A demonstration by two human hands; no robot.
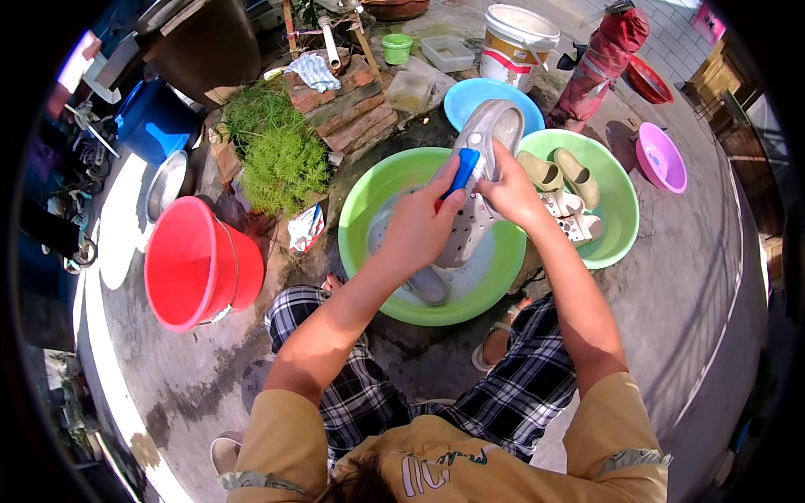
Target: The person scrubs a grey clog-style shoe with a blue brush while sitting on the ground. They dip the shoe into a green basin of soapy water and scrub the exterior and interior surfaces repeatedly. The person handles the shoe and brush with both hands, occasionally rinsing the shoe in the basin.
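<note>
My left hand [421, 225] is closed round a blue scrub brush [464, 170], whose white bristles lie against a grey clog [466, 237]. Gripping the clog by its heel end, my right hand [513, 191] keeps it tilted above a large green basin [356, 210]. Soapy water fills the basin's bottom, where a second grey clog [429, 287] rests partly under my left forearm. To the right, another green basin [622, 220] holds olive slippers [577, 178] and white slippers with dark spots [579, 228].
A red bucket [180, 264] stands at the left, near a metal bowl [168, 186] and a blue tub [155, 126]. Behind the basins are a blue basin [457, 99], a white bucket [513, 63] and a wrapped red pole [591, 80]. A pink basin [662, 158] sits far right.
</note>
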